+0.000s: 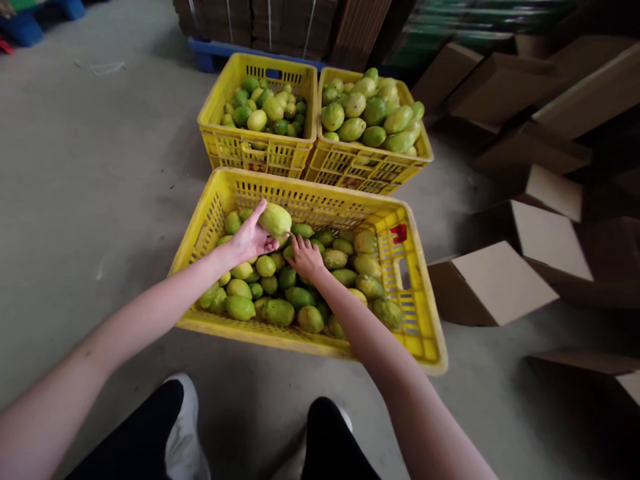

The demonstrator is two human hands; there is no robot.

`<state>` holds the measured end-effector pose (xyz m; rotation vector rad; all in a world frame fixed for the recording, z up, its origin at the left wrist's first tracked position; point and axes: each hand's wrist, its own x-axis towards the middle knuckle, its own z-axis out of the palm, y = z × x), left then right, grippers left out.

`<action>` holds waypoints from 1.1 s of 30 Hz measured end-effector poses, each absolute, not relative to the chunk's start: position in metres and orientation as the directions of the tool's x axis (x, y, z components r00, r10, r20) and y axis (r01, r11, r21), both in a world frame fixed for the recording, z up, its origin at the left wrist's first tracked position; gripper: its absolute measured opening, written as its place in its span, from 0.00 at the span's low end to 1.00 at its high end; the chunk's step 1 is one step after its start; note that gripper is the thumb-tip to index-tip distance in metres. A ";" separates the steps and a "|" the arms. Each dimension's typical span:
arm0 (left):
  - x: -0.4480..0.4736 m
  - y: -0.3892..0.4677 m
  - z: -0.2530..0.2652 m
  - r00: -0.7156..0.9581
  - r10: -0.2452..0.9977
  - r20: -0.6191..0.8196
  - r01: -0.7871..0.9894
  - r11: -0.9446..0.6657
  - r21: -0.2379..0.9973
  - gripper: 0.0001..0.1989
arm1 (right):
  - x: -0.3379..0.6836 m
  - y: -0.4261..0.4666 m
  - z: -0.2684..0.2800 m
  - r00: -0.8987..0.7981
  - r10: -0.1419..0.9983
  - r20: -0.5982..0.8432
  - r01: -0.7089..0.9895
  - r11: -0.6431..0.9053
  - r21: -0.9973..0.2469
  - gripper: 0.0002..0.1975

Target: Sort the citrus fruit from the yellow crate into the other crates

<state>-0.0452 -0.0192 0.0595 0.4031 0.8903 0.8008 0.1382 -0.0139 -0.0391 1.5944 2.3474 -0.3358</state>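
My left hand [249, 238] grips a yellow-green oval fruit [275, 219], its thumb along the top and its fingers curled below. It holds this fruit above the left-middle part of a big yellow plastic crate [310, 192]. My right hand [306, 258] reaches over the fruits near the crate's middle, palm down with the fingers stretched out. Its fingertips come close to the held fruit, and I cannot tell whether they touch anything. Under both hands lie many green and yellowish fruits [278, 312] of mixed sizes, partly hidden by my arms.
Behind stand two more yellow crates: the left one [257, 157] holds smaller, rounder fruits, the right one [367, 170] larger, longer ones. Cardboard boxes [505, 280] lie along the right. A blue pallet [205, 57] carries stacked cardboard at the back. My shoes [185, 433] are near the front crate.
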 end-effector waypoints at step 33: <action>-0.046 -0.039 0.047 0.349 0.869 0.350 0.431 -0.481 0.763 0.29 | 0.182 -0.075 0.048 -0.097 0.769 0.632 0.738 0.481 -0.472 0.25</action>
